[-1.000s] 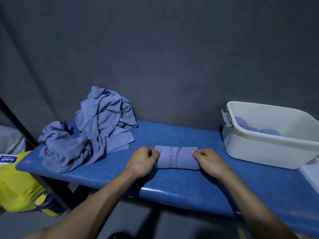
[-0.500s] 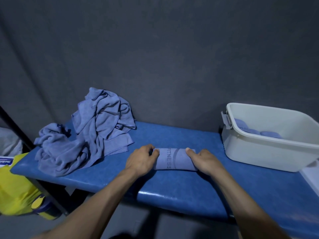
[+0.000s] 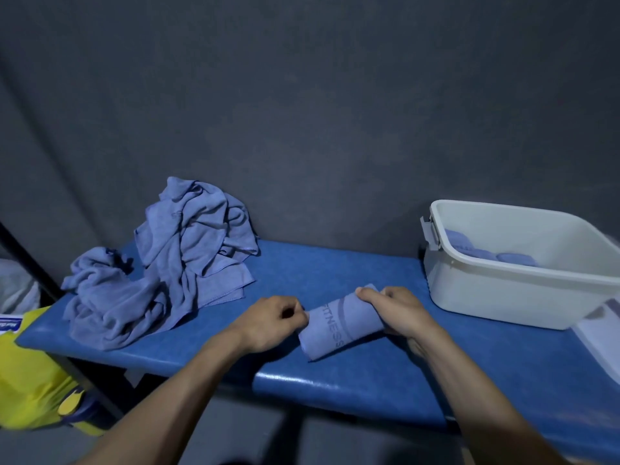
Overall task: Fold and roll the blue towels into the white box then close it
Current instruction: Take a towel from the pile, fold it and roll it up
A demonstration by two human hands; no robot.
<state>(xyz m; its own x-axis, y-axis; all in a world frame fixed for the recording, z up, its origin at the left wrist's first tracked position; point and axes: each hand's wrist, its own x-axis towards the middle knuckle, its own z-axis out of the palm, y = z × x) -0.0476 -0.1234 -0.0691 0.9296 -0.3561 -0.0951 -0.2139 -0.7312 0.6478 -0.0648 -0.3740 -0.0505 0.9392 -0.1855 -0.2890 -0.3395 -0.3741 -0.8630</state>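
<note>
Fingers (image 3: pixel 369 293) of right hand (image 3: pixel 399 310) around rolled towel (image 3: pixel 339 327)

A blue padded bench (image 3: pixel 335 276) stands against a dark grey backdrop (image 3: pixel 302 112) — a yellow bag (image 3: pixel 30 391) sits below the bench's left end.

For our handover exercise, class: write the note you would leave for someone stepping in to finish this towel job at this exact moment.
Right hand: grip closed on the right end of the rolled towel, which lies tilted on the blue bench.
Left hand: curled at the roll's left end; whether it grips cannot be told.
White box: open, at the bench's right end, with rolled towels already inside.
Done: this towel is rolled.
Left: put the roll in the box, then fold and roll the heap of loose towels at the left, then close the box. No lid can be clearly made out.
</note>
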